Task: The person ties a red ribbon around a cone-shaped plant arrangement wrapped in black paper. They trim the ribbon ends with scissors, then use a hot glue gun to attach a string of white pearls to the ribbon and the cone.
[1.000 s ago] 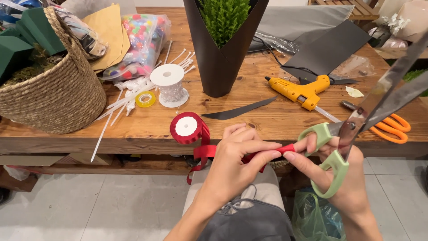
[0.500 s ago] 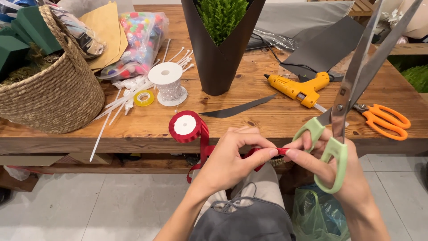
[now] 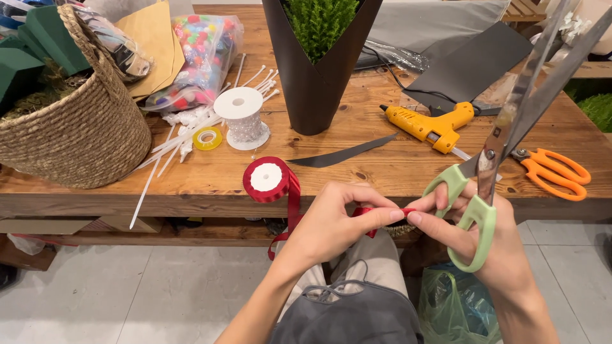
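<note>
My left hand (image 3: 335, 223) pinches a red ribbon (image 3: 376, 212) in front of the wooden table's (image 3: 191, 185) near edge. My right hand (image 3: 491, 239) pinches the same ribbon at the fingertips and also holds green-handled scissors (image 3: 484, 191), blades pointing up and to the right. The ribbon trails down from a red spool (image 3: 268, 179) at the table's front edge. The two hands touch at the fingertips.
On the table stand a dark cone vase with a green plant (image 3: 319, 57), a yellow glue gun (image 3: 427, 125), orange scissors (image 3: 551, 172), a white thread spool (image 3: 240, 116), a woven basket (image 3: 70, 127) and a bag of coloured beads (image 3: 201, 57). A green plastic bag (image 3: 452, 309) lies on the floor.
The scissors have swung from tilted right to more upright. Both hands have shifted slightly and stay pinched on the ribbon.
</note>
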